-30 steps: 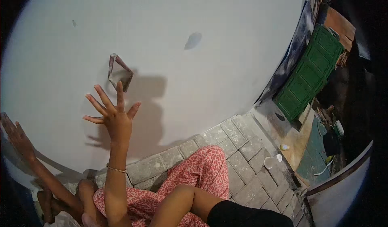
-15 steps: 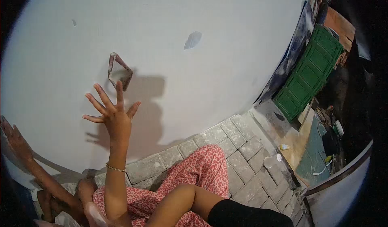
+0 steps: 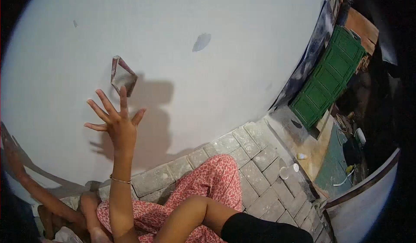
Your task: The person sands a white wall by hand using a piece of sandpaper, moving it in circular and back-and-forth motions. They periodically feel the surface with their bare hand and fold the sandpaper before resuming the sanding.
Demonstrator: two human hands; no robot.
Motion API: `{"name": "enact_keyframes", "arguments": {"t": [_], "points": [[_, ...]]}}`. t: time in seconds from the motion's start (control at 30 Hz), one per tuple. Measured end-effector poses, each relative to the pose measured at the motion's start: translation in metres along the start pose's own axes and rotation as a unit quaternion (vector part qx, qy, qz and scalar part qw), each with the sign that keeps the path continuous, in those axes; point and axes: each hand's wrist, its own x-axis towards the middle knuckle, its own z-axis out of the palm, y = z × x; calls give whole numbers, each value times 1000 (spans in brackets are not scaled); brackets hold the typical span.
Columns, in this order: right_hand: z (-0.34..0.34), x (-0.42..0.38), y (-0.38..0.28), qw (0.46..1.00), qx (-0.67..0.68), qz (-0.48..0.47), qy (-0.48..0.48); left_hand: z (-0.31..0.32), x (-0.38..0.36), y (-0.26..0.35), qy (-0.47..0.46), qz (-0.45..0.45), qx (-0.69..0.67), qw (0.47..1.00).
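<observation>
My left hand (image 3: 121, 124) is raised in front of a pale wall (image 3: 242, 78), fingers spread wide and nothing in them. Its back faces me, and a thin bracelet (image 3: 120, 179) circles the wrist. The index fingertip overlaps the lower edge of a small four-sided frame (image 3: 114, 69) with rough brownish sides, seen against the wall. To the right of the hand, a dark shadow falls on the wall. My right hand is out of view. Low in the picture are pink leopard-print trousers (image 3: 219, 178) and a bent bare limb (image 3: 186, 212) with black cloth (image 3: 264, 229) on it.
Another person's arm (image 3: 47, 199) reaches up at the left edge. Grey paving blocks (image 3: 255, 178) meet the wall's foot. A clear plastic cup (image 3: 287, 171) lies at right, near a small bottle (image 3: 301, 156). A green panel (image 3: 327, 78) leans beyond them, amid clutter.
The whole view has shifted slightly, so things appear a little further left. My left hand keeps its spread pose. The other person's hand at the left edge has moved and is blurred.
</observation>
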Motion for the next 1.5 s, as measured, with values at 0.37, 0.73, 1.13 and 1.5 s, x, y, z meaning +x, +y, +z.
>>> {"name": "enact_keyframes", "arguments": {"t": [0.37, 0.73, 1.13, 1.5], "points": [[-3, -4, 9, 996, 76, 34, 3, 2, -1, -2, 8, 2, -6, 1000], [-13, -11, 18, 949, 294, 107, -41, 7, 0, 0, 25, 1, 12, 1000], [-17, -15, 46, 612, 746, 242, -100, 8, 0, 0, 19, 3, 18, 1000], [-103, 39, 140, 632, 700, 314, 106, 2, -9, -3, -42, -27, -1, 999]]}}
